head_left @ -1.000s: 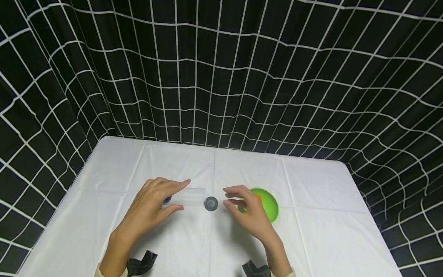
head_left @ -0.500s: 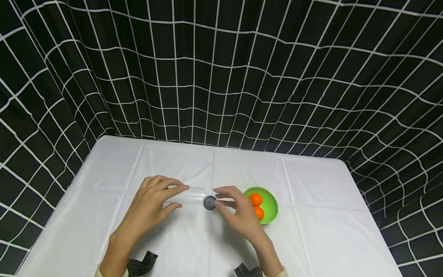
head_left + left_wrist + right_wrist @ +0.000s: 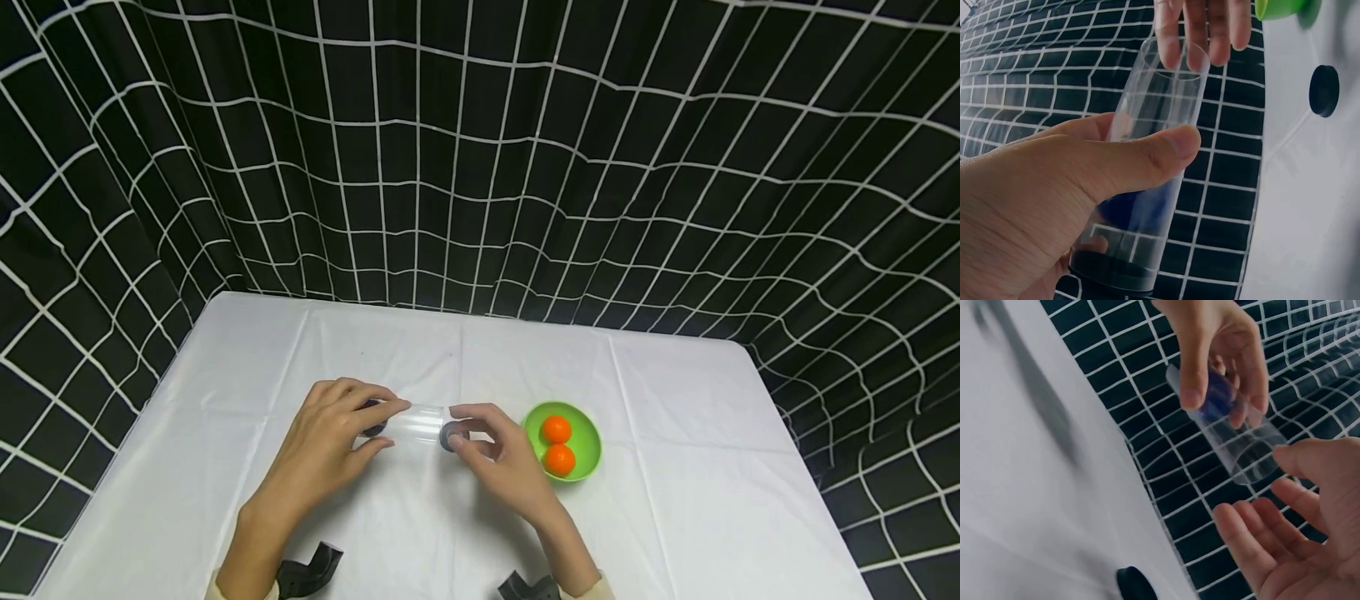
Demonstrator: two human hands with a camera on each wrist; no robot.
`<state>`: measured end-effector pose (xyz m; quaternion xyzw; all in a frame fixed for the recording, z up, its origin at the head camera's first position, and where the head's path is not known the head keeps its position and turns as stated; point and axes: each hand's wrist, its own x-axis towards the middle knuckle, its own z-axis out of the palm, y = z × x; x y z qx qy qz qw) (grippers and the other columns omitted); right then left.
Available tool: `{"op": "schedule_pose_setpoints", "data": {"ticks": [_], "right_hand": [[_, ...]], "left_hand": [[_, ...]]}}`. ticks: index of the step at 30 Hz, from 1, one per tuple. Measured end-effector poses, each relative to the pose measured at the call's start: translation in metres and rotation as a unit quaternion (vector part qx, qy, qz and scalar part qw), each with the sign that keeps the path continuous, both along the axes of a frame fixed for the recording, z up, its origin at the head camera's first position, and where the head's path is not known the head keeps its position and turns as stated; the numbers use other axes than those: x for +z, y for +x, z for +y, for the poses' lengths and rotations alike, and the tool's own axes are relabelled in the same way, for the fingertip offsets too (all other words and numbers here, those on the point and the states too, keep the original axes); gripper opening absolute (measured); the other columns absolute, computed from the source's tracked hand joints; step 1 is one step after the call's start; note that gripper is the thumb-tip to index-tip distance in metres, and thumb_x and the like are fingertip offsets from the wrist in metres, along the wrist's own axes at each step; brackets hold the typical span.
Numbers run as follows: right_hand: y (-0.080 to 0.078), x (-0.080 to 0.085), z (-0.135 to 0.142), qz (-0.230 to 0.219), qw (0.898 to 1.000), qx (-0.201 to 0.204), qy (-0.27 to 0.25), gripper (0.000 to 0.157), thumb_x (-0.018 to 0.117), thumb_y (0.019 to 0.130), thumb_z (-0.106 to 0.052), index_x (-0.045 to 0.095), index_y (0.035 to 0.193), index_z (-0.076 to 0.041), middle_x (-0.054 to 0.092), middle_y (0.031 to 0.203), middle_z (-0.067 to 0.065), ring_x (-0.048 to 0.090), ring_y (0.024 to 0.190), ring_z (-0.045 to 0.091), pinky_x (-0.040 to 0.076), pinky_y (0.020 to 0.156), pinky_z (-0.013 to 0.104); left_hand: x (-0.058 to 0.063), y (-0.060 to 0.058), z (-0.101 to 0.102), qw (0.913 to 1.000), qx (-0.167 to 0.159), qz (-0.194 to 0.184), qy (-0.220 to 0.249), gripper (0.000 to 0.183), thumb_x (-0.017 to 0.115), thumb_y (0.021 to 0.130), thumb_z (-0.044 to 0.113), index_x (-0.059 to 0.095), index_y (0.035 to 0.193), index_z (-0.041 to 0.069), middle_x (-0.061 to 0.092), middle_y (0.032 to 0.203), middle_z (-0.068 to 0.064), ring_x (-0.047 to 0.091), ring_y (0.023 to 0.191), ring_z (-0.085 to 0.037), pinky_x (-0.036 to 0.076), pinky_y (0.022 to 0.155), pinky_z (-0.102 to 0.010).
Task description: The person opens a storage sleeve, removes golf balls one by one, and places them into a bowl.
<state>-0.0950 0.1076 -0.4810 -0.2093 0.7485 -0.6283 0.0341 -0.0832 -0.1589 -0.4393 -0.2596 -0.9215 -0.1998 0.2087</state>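
Note:
My left hand [image 3: 330, 442] grips a clear tube [image 3: 420, 423] held above the table, its thumb along the near side. Inside the tube, partly behind my fingers, is a dark blue ball [image 3: 1138, 206]. A black base [image 3: 1113, 272] closes the tube's end by my left palm; the other end shows a bare rim [image 3: 1254, 464]. My right hand [image 3: 498, 458] hovers at that rim with fingers loosely bent and holds nothing. A round black cap [image 3: 1324, 90] lies on the white table below; in the head view my right fingers partly cover it.
Right of my right hand, a green bowl [image 3: 591, 454] holds two orange balls [image 3: 558, 445]. The table [image 3: 712, 467] has a white cloth. Black curtains with a white grid [image 3: 480, 167] stand behind it and at its sides.
My right hand has moved left from over the green bowl to the tube's rim, uncovering the orange balls. The left hand stays in place; the blue ball shows slightly farther right.

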Motion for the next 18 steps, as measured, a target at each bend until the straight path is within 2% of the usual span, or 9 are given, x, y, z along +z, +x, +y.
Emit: {"op": "schedule_pose_setpoints", "data": {"ticks": [5, 7, 11, 18], "right_hand": [[0.0, -0.0053, -0.0027, -0.031, 0.999, 0.01, -0.028, 0.036, 0.073, 0.098, -0.003, 0.065, 0.132, 0.002, 0.07, 0.123, 0.028, 0.072, 0.11, 0.015, 0.062, 0.09, 0.022], [-0.0004, -0.0069, -0.0035, -0.037, 0.999, 0.015, -0.038, 0.037, 0.072, 0.098, -0.002, 0.064, 0.133, 0.004, 0.068, 0.126, 0.031, 0.071, 0.11, 0.01, 0.062, 0.09, 0.021], [-0.0014, -0.0095, -0.0046, -0.037, 0.998, 0.026, -0.053, 0.039, 0.072, 0.098, -0.002, 0.062, 0.135, 0.005, 0.065, 0.13, 0.034, 0.071, 0.111, 0.009, 0.062, 0.091, 0.021], [-0.0027, -0.0102, -0.0058, -0.048, 0.996, 0.035, -0.068, 0.042, 0.071, 0.098, -0.001, 0.062, 0.139, 0.003, 0.064, 0.133, 0.032, 0.07, 0.111, 0.007, 0.062, 0.094, 0.023]], "left_hand": [[0.0005, 0.0013, -0.001, 1.0, 0.001, -0.005, -0.004, 0.052, 0.096, 0.075, 0.022, 0.078, 0.124, 0.028, 0.076, 0.12, 0.005, 0.066, 0.113, -0.02, 0.047, 0.105, -0.044], [0.0008, 0.0015, -0.0013, 1.0, 0.001, -0.007, -0.006, 0.053, 0.096, 0.075, 0.022, 0.078, 0.124, 0.029, 0.076, 0.121, 0.006, 0.065, 0.114, -0.02, 0.046, 0.105, -0.044], [0.0014, 0.0012, -0.0019, 0.9999, 0.0, -0.01, -0.006, 0.053, 0.096, 0.076, 0.022, 0.078, 0.125, 0.031, 0.076, 0.122, 0.006, 0.065, 0.114, -0.019, 0.046, 0.105, -0.044], [0.0009, 0.0013, -0.0016, 1.0, -0.002, -0.009, -0.004, 0.052, 0.096, 0.075, 0.022, 0.078, 0.124, 0.029, 0.077, 0.121, 0.005, 0.066, 0.114, -0.02, 0.047, 0.104, -0.044]]}}
